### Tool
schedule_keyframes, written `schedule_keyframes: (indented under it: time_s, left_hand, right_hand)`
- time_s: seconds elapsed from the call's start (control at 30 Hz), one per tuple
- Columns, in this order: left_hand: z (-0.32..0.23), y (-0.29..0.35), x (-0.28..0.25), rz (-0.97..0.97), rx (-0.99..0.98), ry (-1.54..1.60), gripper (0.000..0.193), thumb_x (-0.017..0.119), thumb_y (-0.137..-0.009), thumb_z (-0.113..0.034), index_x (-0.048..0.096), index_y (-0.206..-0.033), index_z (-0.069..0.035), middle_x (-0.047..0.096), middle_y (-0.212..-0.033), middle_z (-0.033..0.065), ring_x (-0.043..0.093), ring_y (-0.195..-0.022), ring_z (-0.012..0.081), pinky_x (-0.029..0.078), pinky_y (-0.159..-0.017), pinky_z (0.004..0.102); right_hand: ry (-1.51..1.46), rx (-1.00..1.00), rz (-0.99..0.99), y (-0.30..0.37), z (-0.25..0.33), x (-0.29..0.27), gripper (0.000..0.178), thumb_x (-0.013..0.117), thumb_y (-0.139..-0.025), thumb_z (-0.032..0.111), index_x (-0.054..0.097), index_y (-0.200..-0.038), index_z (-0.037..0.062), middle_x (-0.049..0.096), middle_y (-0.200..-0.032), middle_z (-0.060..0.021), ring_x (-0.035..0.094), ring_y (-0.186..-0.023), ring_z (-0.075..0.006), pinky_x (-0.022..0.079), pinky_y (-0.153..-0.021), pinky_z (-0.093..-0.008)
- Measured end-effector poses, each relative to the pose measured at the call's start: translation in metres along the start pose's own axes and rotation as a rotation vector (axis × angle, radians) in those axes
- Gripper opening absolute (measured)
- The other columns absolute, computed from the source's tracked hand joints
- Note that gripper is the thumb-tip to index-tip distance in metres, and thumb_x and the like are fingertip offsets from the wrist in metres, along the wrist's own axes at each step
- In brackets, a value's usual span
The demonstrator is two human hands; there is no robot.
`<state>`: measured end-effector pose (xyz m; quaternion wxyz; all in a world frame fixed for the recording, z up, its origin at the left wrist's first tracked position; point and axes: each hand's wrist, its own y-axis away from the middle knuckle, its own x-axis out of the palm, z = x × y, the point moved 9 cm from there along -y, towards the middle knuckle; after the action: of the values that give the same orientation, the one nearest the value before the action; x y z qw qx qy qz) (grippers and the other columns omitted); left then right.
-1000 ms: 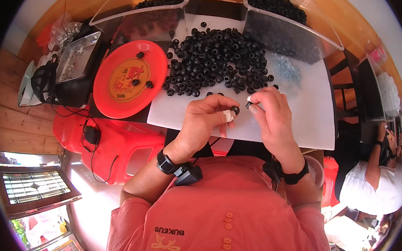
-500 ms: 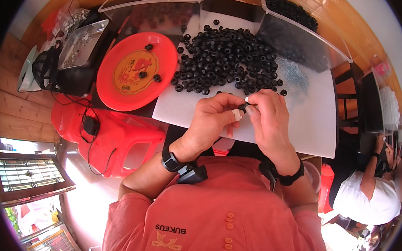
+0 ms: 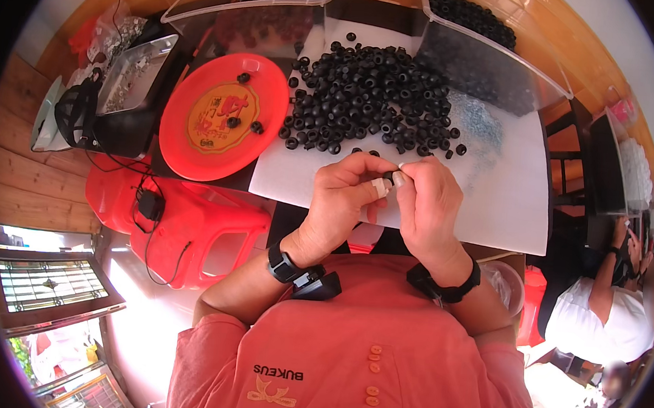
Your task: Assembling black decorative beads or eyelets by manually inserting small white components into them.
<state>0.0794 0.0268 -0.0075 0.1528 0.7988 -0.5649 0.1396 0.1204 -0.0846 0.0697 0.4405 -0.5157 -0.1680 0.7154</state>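
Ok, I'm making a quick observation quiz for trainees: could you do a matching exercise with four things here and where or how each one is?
1. red plate
2. shallow tray
3. pale blue bits
4. left hand

A. left of the plate
B. pinching a small black piece
C. bearing three loose black pieces
D. on the white sheet, right of the black heap

Pairs: 1-C, 2-A, 3-D, 4-B

orange-brown wood panelling (image 3: 580, 51) runs beside a pale wall (image 3: 628, 47). wooden planks (image 3: 32, 187) show at left, near red plastic stools (image 3: 204, 209) and a framed patterned-glass panel (image 3: 50, 285). bright light washes the pale floor (image 3: 142, 301).
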Motion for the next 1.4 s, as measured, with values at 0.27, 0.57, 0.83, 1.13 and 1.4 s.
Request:
schedule_keyframes:
  time_s: [0.27,0.57,0.83,1.13,1.4]
  left_hand:
    - [0.002,-0.004,0.002,0.017,-0.023,0.017,0.018,0.063,-0.093,0.001,0.066,-0.110,0.004,0.067,-0.091,0.0055,0.060,-0.069,0.0089,0.050,-0.051,0.0228]
    - [0.003,-0.004,-0.001,0.029,-0.063,0.132,0.016,0.062,-0.093,0.002,0.065,-0.107,0.006,0.066,-0.090,0.0077,0.062,-0.069,0.0114,0.050,-0.050,0.0235]
    - [0.003,-0.002,-0.001,0.012,-0.054,0.111,0.013,0.063,-0.092,0.003,0.065,-0.105,0.005,0.064,-0.085,0.0061,0.061,-0.066,0.0108,0.049,-0.048,0.0233]
    - [0.004,-0.002,-0.001,-0.076,-0.003,0.113,0.012,0.063,-0.092,0.002,0.066,-0.104,0.004,0.067,-0.083,0.0049,0.059,-0.063,0.0087,0.047,-0.047,0.0228]
    - [0.000,0.000,-0.002,-0.054,-0.021,0.104,0.014,0.061,-0.092,0.002,0.066,-0.104,0.005,0.067,-0.084,0.0068,0.060,-0.061,0.0110,0.048,-0.048,0.0244]
  right_hand:
    - [-0.025,0.007,0.073,-0.001,-0.009,-0.002,0.015,0.065,-0.080,-0.002,0.056,-0.092,0.0024,0.059,-0.081,-0.0122,0.056,-0.070,-0.0321,0.044,-0.062,-0.0428]
    - [0.006,-0.070,0.057,-0.005,0.001,-0.005,0.024,0.066,-0.074,-0.003,0.058,-0.096,0.0022,0.060,-0.089,-0.0124,0.059,-0.079,-0.0330,0.047,-0.068,-0.0432]
    - [0.020,-0.065,0.170,-0.007,0.000,0.000,0.033,0.066,-0.068,-0.003,0.059,-0.100,0.0022,0.061,-0.092,-0.0128,0.060,-0.082,-0.0338,0.048,-0.072,-0.0437]
    - [0.066,0.162,0.152,-0.012,-0.005,0.014,0.018,0.064,-0.069,0.005,0.051,-0.080,0.0057,0.051,-0.075,-0.0109,0.054,-0.068,-0.0311,0.042,-0.060,-0.0432]
    - [0.283,-0.248,0.070,-0.014,0.028,0.008,0.019,0.064,-0.067,0.010,0.051,-0.080,0.0045,0.051,-0.076,-0.0108,0.054,-0.067,-0.0295,0.042,-0.059,-0.0402]
